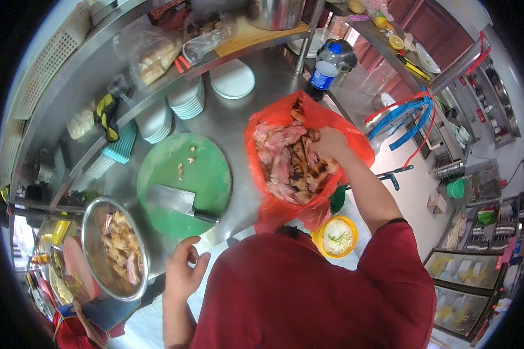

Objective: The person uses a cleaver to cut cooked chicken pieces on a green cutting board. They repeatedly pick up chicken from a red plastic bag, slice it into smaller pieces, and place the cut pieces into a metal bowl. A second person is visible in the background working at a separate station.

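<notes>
My right hand reaches into a red plastic bag and touches the meat inside. Its fingertips are hidden, so I cannot tell if they grip anything. Pink and browned meat pieces fill the bag. My left hand hovers by the front table edge, fingers apart and holding nothing. Beyond it, a cleaver lies flat on a round green chopping board, its dark handle towards me. Small meat scraps dot the board. Left of my left hand, a steel bowl contains more meat pieces.
Stacked plates line the table's back beneath a steel shelf. A blue-capped bottle stands behind the bag. On the floor beside me is a yellow basket. Another person's red sleeve shows at lower left.
</notes>
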A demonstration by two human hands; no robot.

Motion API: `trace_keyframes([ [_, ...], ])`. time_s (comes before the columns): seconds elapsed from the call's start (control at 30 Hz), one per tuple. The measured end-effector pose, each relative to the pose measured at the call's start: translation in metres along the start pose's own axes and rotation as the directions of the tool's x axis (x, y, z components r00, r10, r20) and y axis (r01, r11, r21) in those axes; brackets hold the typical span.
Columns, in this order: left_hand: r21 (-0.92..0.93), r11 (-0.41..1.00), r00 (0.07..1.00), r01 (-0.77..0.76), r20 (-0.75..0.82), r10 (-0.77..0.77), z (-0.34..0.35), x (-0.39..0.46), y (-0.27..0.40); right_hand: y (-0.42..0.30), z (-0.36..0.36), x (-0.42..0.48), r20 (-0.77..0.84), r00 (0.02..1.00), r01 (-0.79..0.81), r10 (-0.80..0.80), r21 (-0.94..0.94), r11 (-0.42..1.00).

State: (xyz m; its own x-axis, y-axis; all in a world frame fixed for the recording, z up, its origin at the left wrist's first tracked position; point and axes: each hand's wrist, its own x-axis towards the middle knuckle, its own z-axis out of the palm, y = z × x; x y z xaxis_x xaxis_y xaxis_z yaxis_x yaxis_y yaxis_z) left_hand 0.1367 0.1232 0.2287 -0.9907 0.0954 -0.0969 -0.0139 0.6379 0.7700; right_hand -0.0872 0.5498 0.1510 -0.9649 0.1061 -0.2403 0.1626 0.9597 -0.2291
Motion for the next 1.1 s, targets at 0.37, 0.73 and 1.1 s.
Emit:
trace_keyframes([
  [0.37, 0.254, 0.928, 0.907, -0.273, -0.253, 0.336, 0.012, 0.061, 0.052, -0.164, -0.035, -0.114, 0.03, 0.922, 0.104, -0.385, 0.941, 0.321],
  [0.73, 0.043, 0.968, 0.9, -0.246, -0.36, 0.245, -0.018, 0.052, 0.034, -0.243, -0.049, -0.174, -0.08, 0.79, 0.243, -0.608, 0.951, 0.19],
  [1.1, -0.087, 0.96, 0.885, -0.266, -0.417, 0.207, -0.026, 0.037, 0.039, -0.244, -0.07, -0.165, -0.495, 0.396, 0.882, -0.773, 0.44, 0.17],
])
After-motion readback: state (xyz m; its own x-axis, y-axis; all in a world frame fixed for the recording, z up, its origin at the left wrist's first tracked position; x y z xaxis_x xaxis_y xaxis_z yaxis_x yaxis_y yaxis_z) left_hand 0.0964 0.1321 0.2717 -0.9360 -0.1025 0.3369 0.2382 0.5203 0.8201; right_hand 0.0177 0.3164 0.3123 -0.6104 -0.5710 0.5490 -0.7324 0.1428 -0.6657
